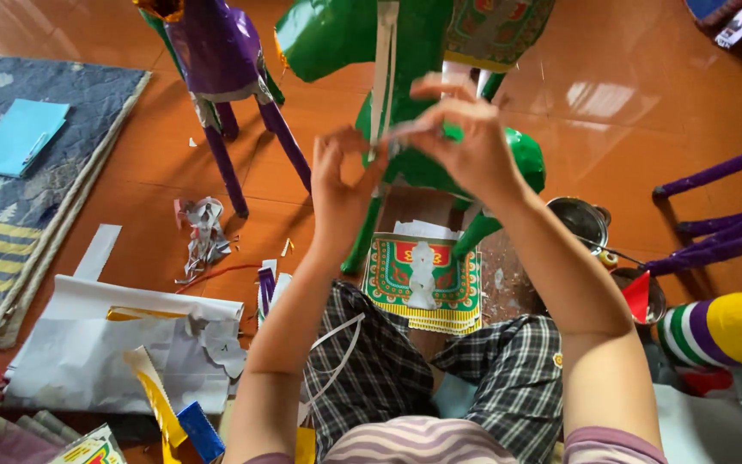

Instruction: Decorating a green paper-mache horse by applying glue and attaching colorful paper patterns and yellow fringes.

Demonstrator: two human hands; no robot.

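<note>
A green paper horse figure [405, 60] stands on the floor in front of me, with a patterned saddle cloth [495, 30] on its back. A white paper strip [383, 77] hangs down its chest. My left hand [343, 180] pinches the lower part of that strip against the green body. My right hand [465, 129] is raised beside it, fingers closed on the strip's end at the horse's chest.
A purple paper horse [221, 60] stands at the back left. A patterned paper sheet [422, 279] lies by my knees. White paper sheets [105, 344] and scraps lie left, a metal bowl [579, 219] right, purple legs [723, 206] far right, a mat [19, 189] far left.
</note>
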